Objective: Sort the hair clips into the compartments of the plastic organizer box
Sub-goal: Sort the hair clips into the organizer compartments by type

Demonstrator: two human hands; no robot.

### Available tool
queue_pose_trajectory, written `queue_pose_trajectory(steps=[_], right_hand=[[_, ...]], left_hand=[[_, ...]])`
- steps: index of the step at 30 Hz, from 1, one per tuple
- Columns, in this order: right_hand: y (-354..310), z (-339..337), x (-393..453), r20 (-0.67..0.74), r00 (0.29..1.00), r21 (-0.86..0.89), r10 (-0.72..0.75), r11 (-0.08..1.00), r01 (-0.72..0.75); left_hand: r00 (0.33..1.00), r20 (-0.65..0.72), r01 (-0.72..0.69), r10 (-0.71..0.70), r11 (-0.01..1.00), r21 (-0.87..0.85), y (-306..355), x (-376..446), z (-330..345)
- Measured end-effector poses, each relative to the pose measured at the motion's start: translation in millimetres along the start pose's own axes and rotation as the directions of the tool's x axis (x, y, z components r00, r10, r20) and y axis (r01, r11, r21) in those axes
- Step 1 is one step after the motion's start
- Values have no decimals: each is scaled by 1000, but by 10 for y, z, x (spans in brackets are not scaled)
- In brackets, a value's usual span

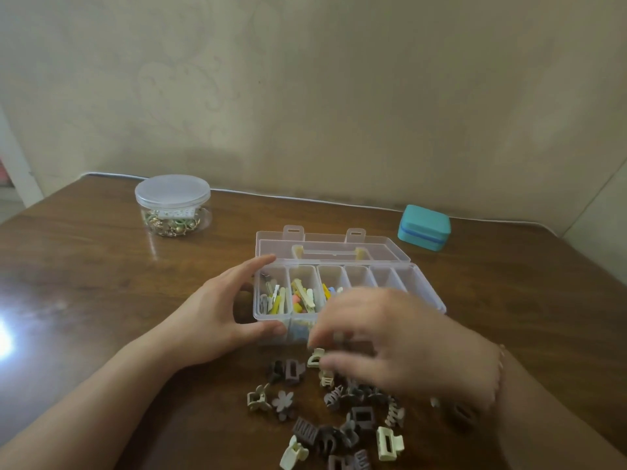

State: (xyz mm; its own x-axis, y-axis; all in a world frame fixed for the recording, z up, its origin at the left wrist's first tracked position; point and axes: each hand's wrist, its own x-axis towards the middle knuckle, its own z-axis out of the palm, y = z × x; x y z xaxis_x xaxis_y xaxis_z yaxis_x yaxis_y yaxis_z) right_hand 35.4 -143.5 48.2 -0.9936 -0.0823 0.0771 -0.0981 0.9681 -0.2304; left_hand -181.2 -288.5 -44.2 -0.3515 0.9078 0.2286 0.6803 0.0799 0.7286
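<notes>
- Clear plastic organizer box [420,283] lies open on the wooden table [101,283]; its three left compartments hold slim coloured clips [298,298], the right ones look empty.
- The left hand [210,320] steadies the box's left end, fingers and thumb curled round the corner.
- The right hand [400,340], blurred, pinches a cream claw clip [316,357] just in front of the box.
- Judged step: picking from the loose pile [339,425] of brown and cream claw clips.
- Next: lift it over the wall into a free compartment.
</notes>
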Motion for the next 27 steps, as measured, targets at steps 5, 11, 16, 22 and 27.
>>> queue_pose_trajectory(steps=[5, 11, 16, 22, 27], right_hand=[[-113, 116, 95, 137, 981, -53, -137, 988, 146], [-230, 261, 245, 164, 970, -76, -177, 978, 192], [-257, 432, 263, 212, 955, -272, -205, 927, 260], [-195, 447, 273, 265, 942, -303, -209, 909, 287], [-47, 229, 219, 114, 969, -61, -217, 972, 225]], left_hand=[[1000, -17, -26, 26, 1000, 10, 8, -6, -61], [999, -47, -6, 6, 1000, -11, -91, -49, -163], [1000, 8, -1, 2, 996, -94, -120, -59, -150], [999, -35, 36, -38, 998, -46, -189, -40, -154], [969, -246, -13, 30, 997, 72, -103, -13, -153]])
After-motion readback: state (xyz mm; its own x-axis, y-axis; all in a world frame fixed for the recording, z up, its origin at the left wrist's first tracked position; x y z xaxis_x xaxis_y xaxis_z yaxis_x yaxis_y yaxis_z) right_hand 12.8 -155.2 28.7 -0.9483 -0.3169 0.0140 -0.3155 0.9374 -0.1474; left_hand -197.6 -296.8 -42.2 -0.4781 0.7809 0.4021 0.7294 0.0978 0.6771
